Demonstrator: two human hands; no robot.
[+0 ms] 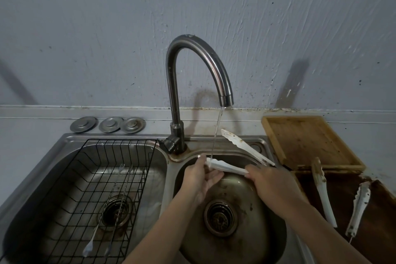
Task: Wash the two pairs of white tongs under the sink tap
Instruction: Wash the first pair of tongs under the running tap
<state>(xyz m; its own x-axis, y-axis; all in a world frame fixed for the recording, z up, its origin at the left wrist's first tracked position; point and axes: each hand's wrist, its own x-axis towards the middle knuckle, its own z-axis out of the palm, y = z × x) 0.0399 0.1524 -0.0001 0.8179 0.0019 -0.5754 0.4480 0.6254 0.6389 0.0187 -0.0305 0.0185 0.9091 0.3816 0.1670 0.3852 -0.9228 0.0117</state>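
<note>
One pair of white tongs [240, 148] is spread open over the right sink basin [263, 229], its lower arm under the thin water stream from the curved steel tap [205, 60]. My right hand [272, 182] grips the tongs near their hinge end. My left hand [199, 176] holds the tip of the lower arm at the stream. The upper arm points up toward the back rim and shows brown stains. The second pair of white tongs [323, 193] lies spread on the dark counter to the right, also stained.
A black wire rack [132, 156] sits in the left basin with a fork and thin metal utensils [113, 203] in it. Three metal drain covers [109, 124] lie behind the sink. A wooden tray [308, 139] rests at the back right.
</note>
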